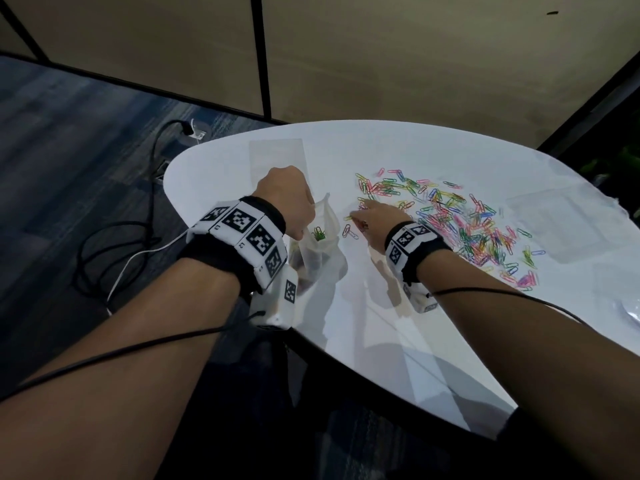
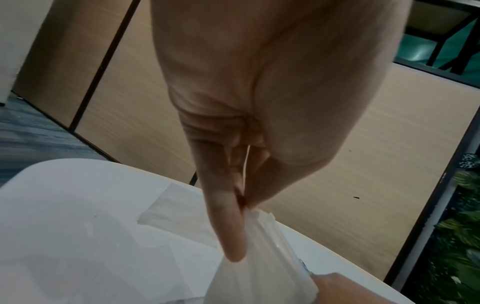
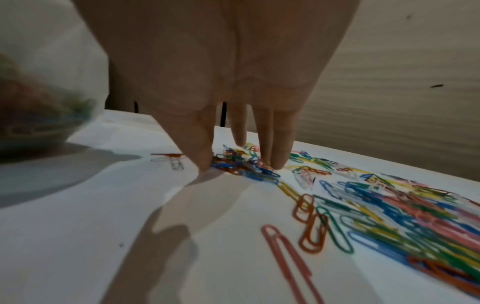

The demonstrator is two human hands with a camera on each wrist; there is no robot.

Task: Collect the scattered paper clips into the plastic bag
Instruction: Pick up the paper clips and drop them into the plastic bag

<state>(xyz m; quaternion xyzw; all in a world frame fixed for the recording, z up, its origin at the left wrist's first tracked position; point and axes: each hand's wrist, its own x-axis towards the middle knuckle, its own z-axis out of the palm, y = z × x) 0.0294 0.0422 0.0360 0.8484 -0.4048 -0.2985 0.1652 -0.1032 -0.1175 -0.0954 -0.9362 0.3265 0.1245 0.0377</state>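
Note:
A clear plastic bag [image 1: 323,249] stands upright near the left edge of the white table [image 1: 367,327], with coloured clips in its bottom [image 3: 39,107] and a green clip [image 1: 319,234] near its mouth. My left hand [image 2: 244,205] pinches the bag's rim [image 2: 262,222] between thumb and fingers. Many coloured paper clips [image 1: 467,223] lie scattered to the right of the bag. My right hand [image 1: 363,211] reaches down onto the left end of the pile. Its straight fingers [image 3: 278,152] and thumb touch the table on either side of a small heap of clips [image 3: 233,162].
A flat empty clear bag [image 1: 277,154] lies beyond the left hand, and another [image 1: 550,216] lies at the table's right. A few loose clips [image 1: 349,232] sit between bag and pile. Cables [image 1: 117,237] trail on the carpet to the left. Wooden wall panels stand behind.

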